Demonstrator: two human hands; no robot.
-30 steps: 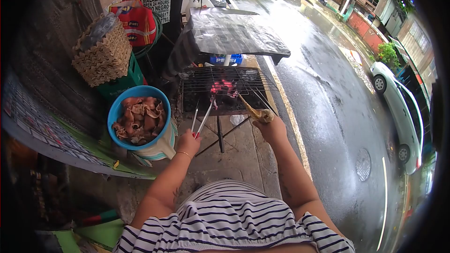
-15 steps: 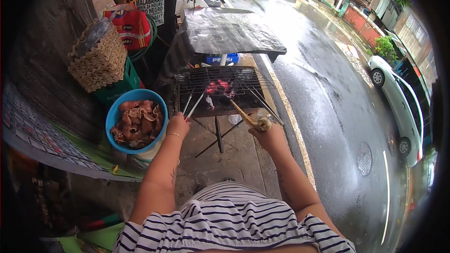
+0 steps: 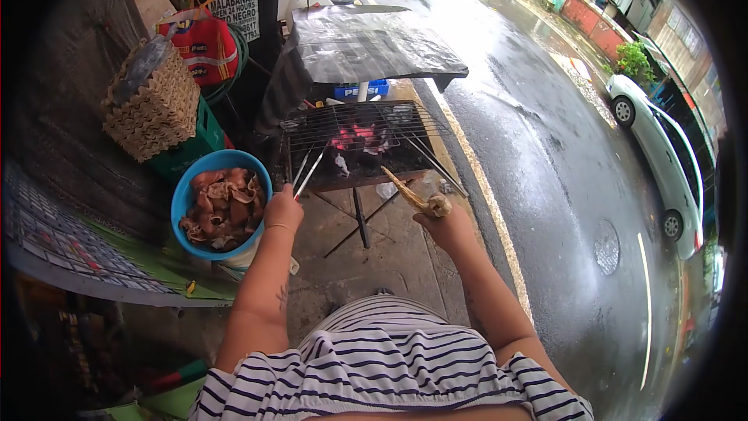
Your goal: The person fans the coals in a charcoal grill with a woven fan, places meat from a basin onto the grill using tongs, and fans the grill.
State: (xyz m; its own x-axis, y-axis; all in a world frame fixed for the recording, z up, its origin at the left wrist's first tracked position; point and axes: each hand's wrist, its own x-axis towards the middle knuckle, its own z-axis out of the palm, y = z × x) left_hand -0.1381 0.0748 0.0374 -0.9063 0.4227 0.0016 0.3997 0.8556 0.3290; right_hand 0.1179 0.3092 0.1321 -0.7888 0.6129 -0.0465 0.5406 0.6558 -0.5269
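Note:
My left hand [image 3: 284,210] is closed around a pair of metal tongs [image 3: 312,175], whose arms point up to the near-left part of the grill. My right hand [image 3: 448,228] grips a tan, tapered, fan-like thing [image 3: 403,190], seen nearly edge-on, with a bunched knob at the hand. Its thin end points toward the grill's front edge. Glowing coals [image 3: 360,137] lie under the wire grate [image 3: 312,118] of the charcoal grill [image 3: 343,182]. Left of my left hand, a blue basin [image 3: 181,201] holds brown pieces of what looks like meat [image 3: 227,206].
Behind the grill stand a sheet-covered table [image 3: 366,43] and a blue Pepsi crate [image 3: 378,89]. Egg trays [image 3: 156,101] are stacked on a green crate [image 3: 204,129] at left. Wet road [image 3: 538,148] runs along the right, with a parked white car [image 3: 662,160].
The view has shifted slightly, so the grill and basin sit a little left of before. My left hand and the tongs have moved slightly left and down. Both hands keep their hold.

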